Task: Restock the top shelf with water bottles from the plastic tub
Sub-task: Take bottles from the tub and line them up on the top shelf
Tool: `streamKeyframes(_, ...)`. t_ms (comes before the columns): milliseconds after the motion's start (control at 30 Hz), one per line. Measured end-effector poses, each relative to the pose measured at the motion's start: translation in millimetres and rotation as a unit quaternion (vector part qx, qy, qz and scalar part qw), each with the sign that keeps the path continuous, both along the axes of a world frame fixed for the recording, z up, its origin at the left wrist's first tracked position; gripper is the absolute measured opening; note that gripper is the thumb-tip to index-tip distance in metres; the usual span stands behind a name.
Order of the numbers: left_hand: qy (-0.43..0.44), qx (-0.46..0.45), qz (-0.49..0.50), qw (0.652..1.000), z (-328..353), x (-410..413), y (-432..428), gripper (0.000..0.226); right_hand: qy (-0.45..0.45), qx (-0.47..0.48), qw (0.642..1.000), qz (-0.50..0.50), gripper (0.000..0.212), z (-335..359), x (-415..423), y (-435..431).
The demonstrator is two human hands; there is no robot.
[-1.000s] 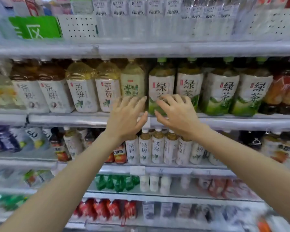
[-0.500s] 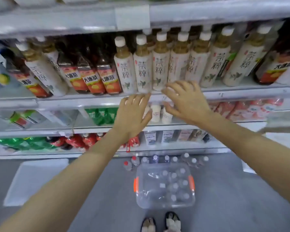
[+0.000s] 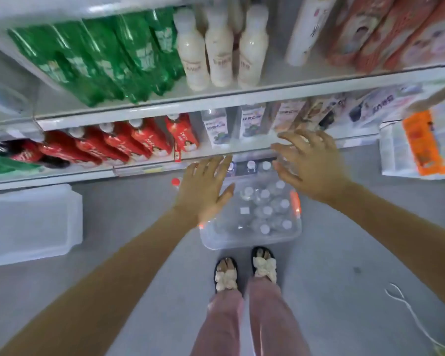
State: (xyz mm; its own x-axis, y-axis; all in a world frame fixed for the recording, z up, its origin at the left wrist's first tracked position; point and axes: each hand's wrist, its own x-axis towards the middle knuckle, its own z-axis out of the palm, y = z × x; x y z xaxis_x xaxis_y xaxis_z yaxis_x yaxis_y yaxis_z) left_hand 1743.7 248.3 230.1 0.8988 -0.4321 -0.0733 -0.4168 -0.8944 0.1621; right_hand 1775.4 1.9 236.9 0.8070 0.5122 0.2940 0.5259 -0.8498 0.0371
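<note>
A clear plastic tub [image 3: 252,240] with orange handles stands on the grey floor just ahead of my feet. Several white-capped water bottles [image 3: 266,210] stand upright inside it. More water bottles [image 3: 251,165] stand on the floor between the tub and the shelving. My left hand [image 3: 203,188] hovers over the tub's left side, fingers spread and empty. My right hand [image 3: 311,163] hovers over the tub's far right corner, also spread and empty. The top shelf is out of view.
Lower shelves hold green bottles [image 3: 100,60], white milky bottles [image 3: 219,47], red bottles [image 3: 129,142] and cartons [image 3: 215,127]. A clear lid [image 3: 31,224] lies on the floor at left. A red-capped bottle [image 3: 175,181] stands near the bottom shelf. A white cord [image 3: 406,309] lies at right.
My view has swung down from the upper tea shelves to the floor and tub. Both hands have dropped with it and stay spread and empty.
</note>
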Motion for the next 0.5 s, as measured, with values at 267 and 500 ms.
streamKeyframes(267, 0.087, 0.028, -0.012, 0.996, -116.7, -25.3, -27.6, 0.061, 0.055, -0.038, 0.998, 0.021, 0.042, -117.3, -33.8, -34.0)
streamKeyframes(500, 0.137, 0.027, 0.007, 0.99, -205.9, -19.0, -49.4, 0.063, 0.15, -0.076, 0.985, 0.036, 0.048, -208.0, -42.7, -41.5)
